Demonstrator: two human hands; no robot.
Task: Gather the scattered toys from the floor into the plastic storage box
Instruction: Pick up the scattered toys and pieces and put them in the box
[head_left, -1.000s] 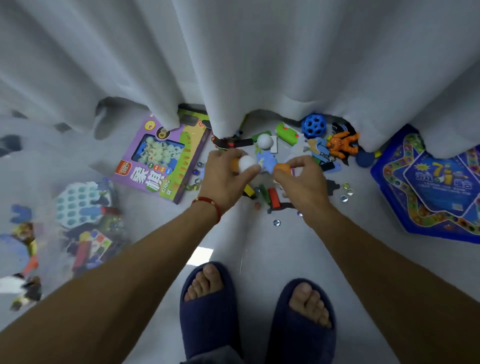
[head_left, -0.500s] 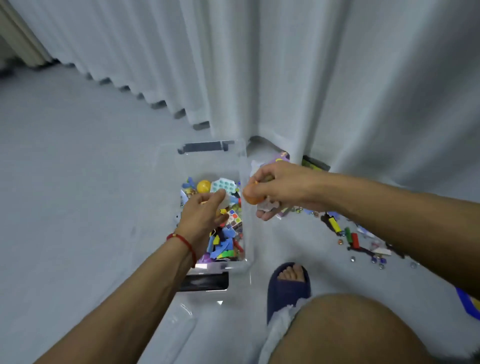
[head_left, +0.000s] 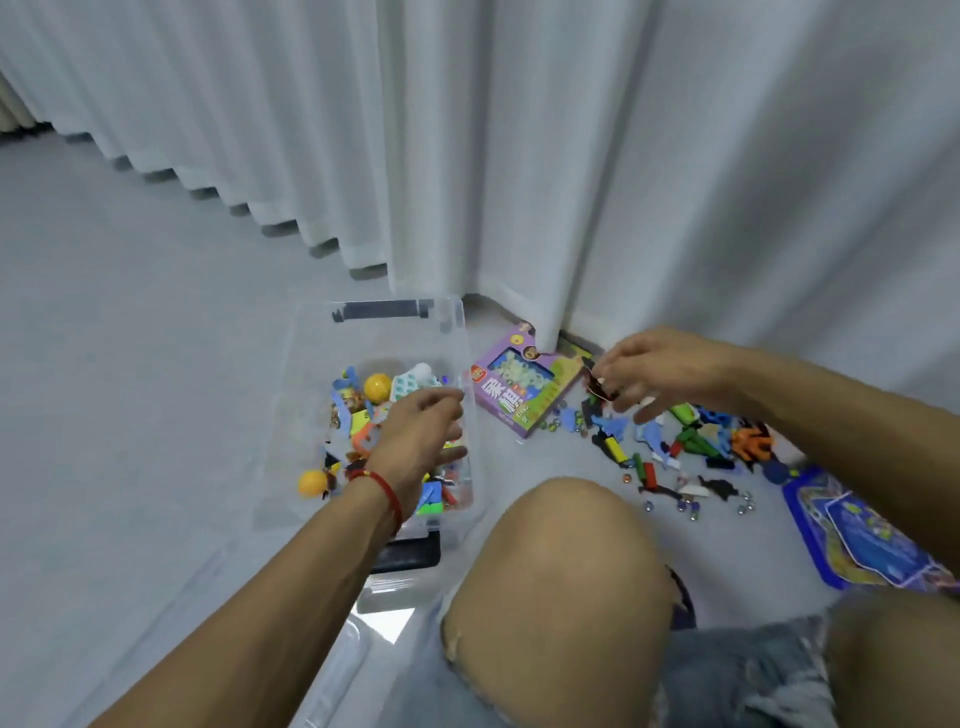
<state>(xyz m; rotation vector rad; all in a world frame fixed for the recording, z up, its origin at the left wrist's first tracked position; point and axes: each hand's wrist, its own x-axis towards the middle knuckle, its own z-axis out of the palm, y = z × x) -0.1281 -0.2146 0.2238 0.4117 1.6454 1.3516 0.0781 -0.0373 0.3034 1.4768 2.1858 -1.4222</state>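
Left hand (head_left: 421, 436) over the clear plastic box (head_left: 322, 364) of toys, fingers loose and holding nothing, right hand (head_left: 660, 376) over the toy pile (head_left: 675, 447) on the floor, fingertips pinching a small dark toy (head_left: 597, 387)

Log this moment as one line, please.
left hand: open over storage box | right hand: grip on dark toy | scattered toys: on floor

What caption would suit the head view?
Left hand over the plastic storage box; right hand reaching into scattered toys.
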